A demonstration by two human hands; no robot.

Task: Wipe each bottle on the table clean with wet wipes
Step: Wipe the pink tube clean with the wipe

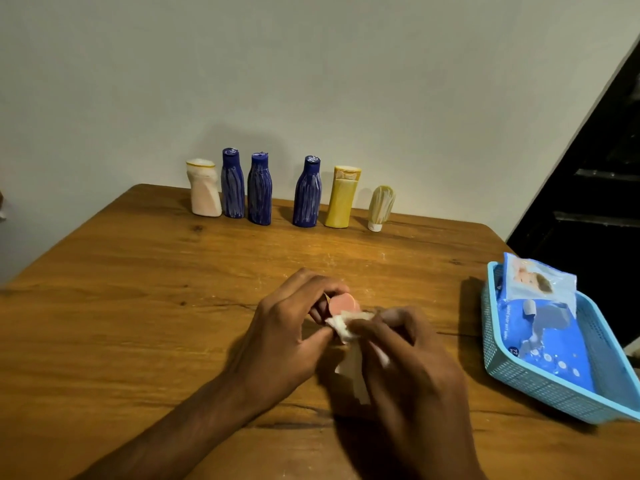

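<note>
Six smeared bottles (289,190) stand in a row at the bench's (138,289) far edge, well beyond my hands. My left hand (287,334) is curled around a pink-capped bottle (343,304); my right hand (412,355) pinches a white wet wipe (343,327) against it. The wipes pack (543,327) lies in a blue basket (540,389) to the right.

Pink-capped bottle (343,304) wrapped in white wipe (341,327); six smeared bottles (291,192) upright.

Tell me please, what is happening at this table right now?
A person is cleaning a small pink bottle: the left hand holds it while the right hand rubs it with a white wet wipe. Six streaked bottles stand in a row by the wall. The wipes pack lies in a blue basket.
</note>
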